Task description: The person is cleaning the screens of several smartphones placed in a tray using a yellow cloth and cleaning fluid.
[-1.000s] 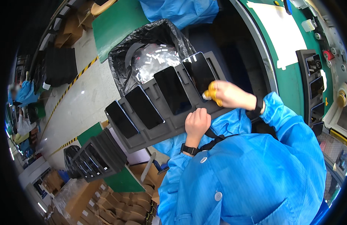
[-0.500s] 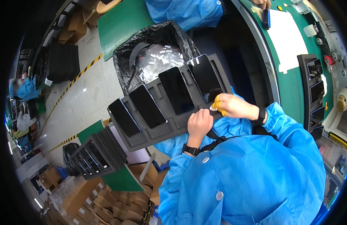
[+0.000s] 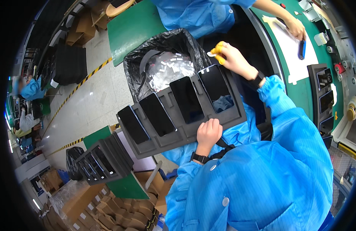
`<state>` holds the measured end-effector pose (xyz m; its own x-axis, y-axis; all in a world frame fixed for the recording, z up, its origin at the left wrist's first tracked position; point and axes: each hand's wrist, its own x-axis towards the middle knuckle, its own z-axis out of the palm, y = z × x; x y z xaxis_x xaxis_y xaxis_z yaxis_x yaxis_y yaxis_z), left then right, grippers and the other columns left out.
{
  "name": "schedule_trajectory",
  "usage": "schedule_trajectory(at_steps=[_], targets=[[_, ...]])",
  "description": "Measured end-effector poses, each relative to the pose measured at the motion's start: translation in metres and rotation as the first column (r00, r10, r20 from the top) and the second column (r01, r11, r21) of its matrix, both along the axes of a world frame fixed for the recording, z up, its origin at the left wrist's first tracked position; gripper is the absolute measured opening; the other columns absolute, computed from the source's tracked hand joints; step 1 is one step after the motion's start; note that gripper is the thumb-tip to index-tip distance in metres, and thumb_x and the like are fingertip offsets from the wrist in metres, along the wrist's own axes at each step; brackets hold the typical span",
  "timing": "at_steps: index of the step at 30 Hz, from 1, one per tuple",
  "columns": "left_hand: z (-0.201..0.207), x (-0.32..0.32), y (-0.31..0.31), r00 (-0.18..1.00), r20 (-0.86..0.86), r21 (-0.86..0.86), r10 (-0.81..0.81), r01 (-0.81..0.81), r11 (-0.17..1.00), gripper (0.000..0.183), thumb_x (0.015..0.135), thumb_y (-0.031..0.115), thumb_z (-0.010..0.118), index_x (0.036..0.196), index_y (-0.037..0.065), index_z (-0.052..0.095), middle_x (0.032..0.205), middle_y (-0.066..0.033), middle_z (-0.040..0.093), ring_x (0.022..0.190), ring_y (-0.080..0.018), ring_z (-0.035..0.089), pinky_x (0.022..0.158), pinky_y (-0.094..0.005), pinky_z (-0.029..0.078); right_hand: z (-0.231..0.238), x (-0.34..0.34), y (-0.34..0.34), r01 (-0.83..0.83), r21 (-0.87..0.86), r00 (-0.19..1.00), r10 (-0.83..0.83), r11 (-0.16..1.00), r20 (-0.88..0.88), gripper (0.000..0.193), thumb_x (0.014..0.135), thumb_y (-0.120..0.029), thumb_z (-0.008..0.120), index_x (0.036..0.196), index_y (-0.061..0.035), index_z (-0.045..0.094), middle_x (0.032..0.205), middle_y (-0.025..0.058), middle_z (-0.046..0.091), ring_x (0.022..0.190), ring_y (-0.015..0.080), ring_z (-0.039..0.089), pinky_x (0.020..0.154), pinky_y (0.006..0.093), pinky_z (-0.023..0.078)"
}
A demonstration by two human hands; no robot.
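Note:
Several dark-screened phones lie in the slots of a black foam tray (image 3: 166, 142) in front of me. My left hand (image 3: 209, 133) is closed over the tray's near edge. Yellow finger covers sit on the fingertips of my right hand (image 3: 235, 61), which is raised beyond the tray's far right corner. Pinched at those fingertips is a small white piece (image 3: 211, 54), too small to name. Below that hand is the rightmost phone (image 3: 216, 86), with a blue-edged frame. A bin lined with a black bag (image 3: 133, 67) stands just past the tray, holding clear film and white labels.
At right, a co-worker's hand (image 3: 296, 29) touches a blue phone (image 3: 302, 49) over a green bench (image 3: 293, 90). Another phone tray (image 3: 313, 92) lies there. Stacked trays (image 3: 108, 165) stand at left, above cardboard dividers (image 3: 120, 208). A green table (image 3: 135, 23) is at the back.
My right hand has moved from the near end of the rightmost phone to beyond its far end, lifting away. White strips at that phone's top are gone. My left hand stays on the tray.

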<state>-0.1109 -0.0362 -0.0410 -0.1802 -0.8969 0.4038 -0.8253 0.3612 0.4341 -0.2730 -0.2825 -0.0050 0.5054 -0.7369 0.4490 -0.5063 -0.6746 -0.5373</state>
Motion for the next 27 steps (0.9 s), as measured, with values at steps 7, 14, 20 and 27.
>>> schedule_trajectory(at_steps=[7,14,20,27], targets=[[0.002,0.001,-0.004,1.000,0.021,-0.006,0.014,-0.014,1.000,0.017,0.073,0.009,0.063,0.071,0.011,0.046,0.064,-0.0030,0.045,0.057,-0.0180,0.052,0.053,-0.0321,0.041,-0.009,-0.009,0.094,-0.189,0.183,0.966,0.216,0.965,-0.140,0.012,0.081,-0.003,0.068,0.092,-0.0016,0.065,0.085,0.0159,0.060,0.084,0.0336,0.060,0.073,0.0404,0.050],[0.000,0.001,0.004,1.000,-0.029,0.046,0.000,0.001,0.999,0.009,0.072,0.006,0.063,0.077,0.007,0.056,0.069,-0.0053,0.055,0.056,-0.0227,0.053,0.054,-0.0328,0.044,0.006,0.022,0.005,-0.022,0.028,1.000,0.022,0.999,-0.001,0.021,0.075,0.002,0.064,0.096,-0.0021,0.065,0.090,0.0160,0.059,0.086,0.0366,0.057,0.077,0.0415,0.049],[-0.002,-0.001,-0.003,1.000,0.021,0.001,0.012,-0.012,1.000,0.015,0.074,0.010,0.063,0.074,0.010,0.048,0.067,-0.0033,0.048,0.058,-0.0182,0.053,0.055,-0.0319,0.043,-0.010,0.017,0.108,-0.379,0.203,0.882,0.419,0.903,-0.215,0.023,0.074,-0.003,0.067,0.097,-0.0026,0.067,0.088,0.0138,0.061,0.086,0.0300,0.060,0.080,0.0371,0.051],[-0.003,0.002,0.001,1.000,0.011,0.018,0.016,-0.016,1.000,0.016,0.074,0.010,0.063,0.072,0.010,0.047,0.066,-0.0032,0.047,0.057,-0.0185,0.052,0.054,-0.0323,0.042,-0.005,0.039,0.019,-0.065,-0.024,0.998,0.066,0.998,0.019,0.015,0.079,-0.002,0.064,0.094,-0.0011,0.064,0.089,0.0159,0.059,0.083,0.0361,0.057,0.074,0.0417,0.048]])
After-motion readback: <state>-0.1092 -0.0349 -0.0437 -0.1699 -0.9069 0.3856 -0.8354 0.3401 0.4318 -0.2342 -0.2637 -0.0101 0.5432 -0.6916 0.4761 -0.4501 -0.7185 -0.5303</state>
